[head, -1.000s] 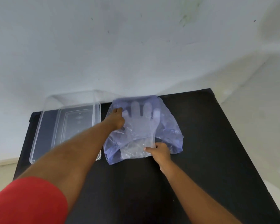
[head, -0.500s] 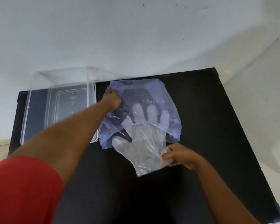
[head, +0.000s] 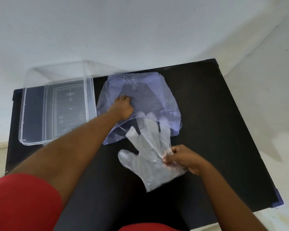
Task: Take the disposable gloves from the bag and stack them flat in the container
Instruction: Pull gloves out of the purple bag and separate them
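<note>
A: Head view: right hand [head: 182, 160] fingers [head: 167, 157] pinch clear glove [head: 147, 157], mostly out of bag [head: 140, 100]. Left hand [head: 123, 107] clenched on bag.
B: Risk: film clings and folds before container [head: 57, 107], left of bag.

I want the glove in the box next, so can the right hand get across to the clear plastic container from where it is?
Probably not directly. The right hand pinches the clear disposable glove, and the left hand's forearm, pressing the purple plastic bag, crosses between it and the clear plastic container; lifting over should work.
</note>
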